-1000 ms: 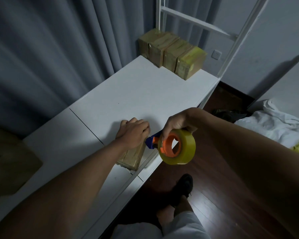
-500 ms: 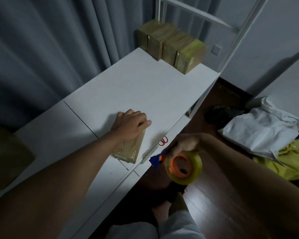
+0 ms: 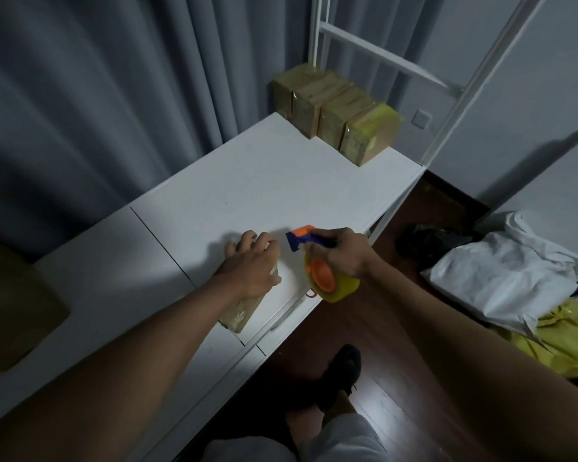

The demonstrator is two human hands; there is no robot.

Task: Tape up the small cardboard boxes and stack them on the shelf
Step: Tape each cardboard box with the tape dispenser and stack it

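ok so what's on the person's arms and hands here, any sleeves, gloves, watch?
Nothing visible. Both forearms are bare from the frame edge to the wrists, no sleeves in view. The left hand and right hand are bare too: no gloves, and no watch, band or ring that the dim light lets me make out.

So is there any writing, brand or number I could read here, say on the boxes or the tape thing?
None can be read.
Small cardboard box under the left hand: faint pale marks on its near end, too blurred to read.
Four taped boxes at the far end: no legible print.
Tape dispenser in the right hand: no lettering visible.
Wall socket: blank.
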